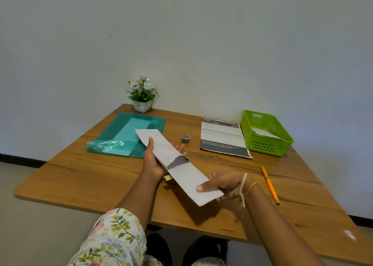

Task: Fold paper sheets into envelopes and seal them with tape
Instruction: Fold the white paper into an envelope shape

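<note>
A long folded white paper envelope is held above the wooden table, slanting from upper left to lower right. A strip of dark tape crosses its middle. My left hand grips the upper half from beneath, thumb on top. My right hand pinches the lower end, thumb pressed on the paper. A small roll of tape stands on the table just beyond the envelope. A small yellowish piece peeks out under the envelope.
A teal plastic folder holding paper lies at the back left. A printed sheet and a green basket with white paper inside sit at the back right. An orange pen lies right of my hand. A potted flower stands by the wall.
</note>
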Available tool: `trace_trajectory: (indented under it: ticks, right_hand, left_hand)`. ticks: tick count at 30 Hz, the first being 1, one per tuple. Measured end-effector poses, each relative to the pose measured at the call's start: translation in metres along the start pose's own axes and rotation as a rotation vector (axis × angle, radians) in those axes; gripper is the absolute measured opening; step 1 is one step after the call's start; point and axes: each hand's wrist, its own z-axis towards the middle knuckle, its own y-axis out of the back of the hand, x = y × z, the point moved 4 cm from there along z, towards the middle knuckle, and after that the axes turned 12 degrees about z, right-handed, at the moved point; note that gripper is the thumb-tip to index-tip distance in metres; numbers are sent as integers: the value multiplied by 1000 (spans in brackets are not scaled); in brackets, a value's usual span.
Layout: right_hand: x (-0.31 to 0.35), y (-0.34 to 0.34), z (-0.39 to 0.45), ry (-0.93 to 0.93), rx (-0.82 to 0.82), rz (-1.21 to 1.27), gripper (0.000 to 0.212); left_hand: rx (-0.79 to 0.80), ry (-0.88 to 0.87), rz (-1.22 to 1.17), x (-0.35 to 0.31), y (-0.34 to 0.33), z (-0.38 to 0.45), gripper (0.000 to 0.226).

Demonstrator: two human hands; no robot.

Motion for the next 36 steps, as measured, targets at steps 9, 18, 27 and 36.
trace_trajectory:
  ticks: [9, 18, 27, 36]
  right_hand:
    - [13, -21, 27, 234, -306, 528, 16]
    - [36, -42, -16, 324, -59, 633, 21]
    - [32, -41, 34, 478, -440, 659, 65]
    - [36, -30, 35, 626, -903, -372, 62]
  left_hand:
    - [10, 22, 40, 3, 1, 4, 84]
    - [-78, -55, 44, 0, 8, 9, 83]
    - [-67, -18, 67, 1, 3, 4, 71]
    - [-43, 23, 60, 2, 6, 6, 74]
